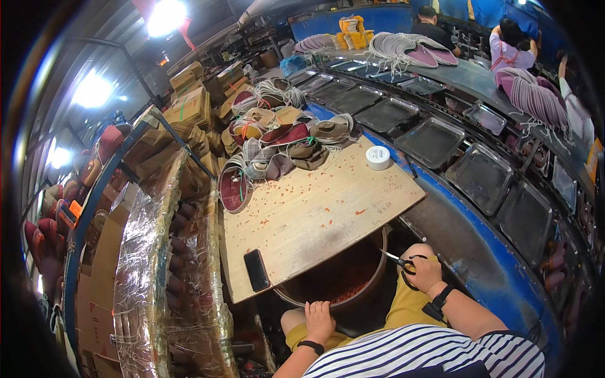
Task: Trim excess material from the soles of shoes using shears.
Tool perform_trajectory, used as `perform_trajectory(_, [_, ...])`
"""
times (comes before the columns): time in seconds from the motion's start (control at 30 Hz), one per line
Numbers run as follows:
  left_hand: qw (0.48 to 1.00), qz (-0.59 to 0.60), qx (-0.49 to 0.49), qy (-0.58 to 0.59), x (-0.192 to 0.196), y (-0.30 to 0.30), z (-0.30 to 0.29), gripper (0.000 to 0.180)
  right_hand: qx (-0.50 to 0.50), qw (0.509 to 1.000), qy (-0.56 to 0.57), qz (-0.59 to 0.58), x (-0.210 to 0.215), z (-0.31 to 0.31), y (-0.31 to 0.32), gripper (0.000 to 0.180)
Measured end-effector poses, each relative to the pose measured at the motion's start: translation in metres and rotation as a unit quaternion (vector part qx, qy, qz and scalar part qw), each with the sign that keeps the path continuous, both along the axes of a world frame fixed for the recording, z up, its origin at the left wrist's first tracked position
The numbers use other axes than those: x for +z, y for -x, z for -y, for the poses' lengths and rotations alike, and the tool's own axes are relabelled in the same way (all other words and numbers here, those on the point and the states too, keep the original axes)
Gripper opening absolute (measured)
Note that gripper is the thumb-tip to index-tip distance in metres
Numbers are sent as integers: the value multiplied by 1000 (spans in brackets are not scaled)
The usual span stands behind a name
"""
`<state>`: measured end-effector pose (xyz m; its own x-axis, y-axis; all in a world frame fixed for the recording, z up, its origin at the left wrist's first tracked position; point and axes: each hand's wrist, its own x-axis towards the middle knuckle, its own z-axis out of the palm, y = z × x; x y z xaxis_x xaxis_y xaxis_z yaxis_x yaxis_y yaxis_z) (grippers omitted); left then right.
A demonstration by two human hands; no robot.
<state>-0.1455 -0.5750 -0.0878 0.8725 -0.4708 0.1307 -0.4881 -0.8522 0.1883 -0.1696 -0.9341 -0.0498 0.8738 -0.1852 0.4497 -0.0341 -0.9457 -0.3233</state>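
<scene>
My right hand [423,274] is closed on the handles of a pair of scissors [393,257] with black grips, held over my right knee. The blades point left, toward the rim of a round bin [382,255]. My left hand [319,322] rests by the bin's near rim with its fingers stretched out and nothing visible in it. Reddish scraps [353,293] lie inside the bin, which is partly under a wooden board [309,220]. On the board are a black phone [256,269], a round white tub [378,157] and a maroon shoe upper [234,189].
Shoe uppers [277,135] with loose strings are heaped at the board's far end. Metal trays [432,140] run along a line with a blue edge on the right. Wrapped shelving [142,264] stands close on the left. Several people work at the far right, one in black [435,31].
</scene>
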Motion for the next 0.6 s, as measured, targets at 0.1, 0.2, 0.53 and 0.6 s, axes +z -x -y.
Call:
perform_trajectory(0.1, [1000, -8, 4, -4, 0, 0, 1, 51, -5, 1000, -1, -9, -2, 0, 0, 25])
perform_trajectory(0.2, [1000, -9, 11, -16, 0, 0, 1, 52, 2, 1000, -2, -7, 1, 0, 1, 26])
perform_trajectory(0.53, [997, -57, 49, -2, -7, -2, 5, 53, 9, 998, -14, -52, 16, -2, 5, 28])
perform_trajectory(0.6, [998, -56, 36, -7, -9, -3, 3, 53, 1, 998, -42, -54, 15, -1, 5, 29])
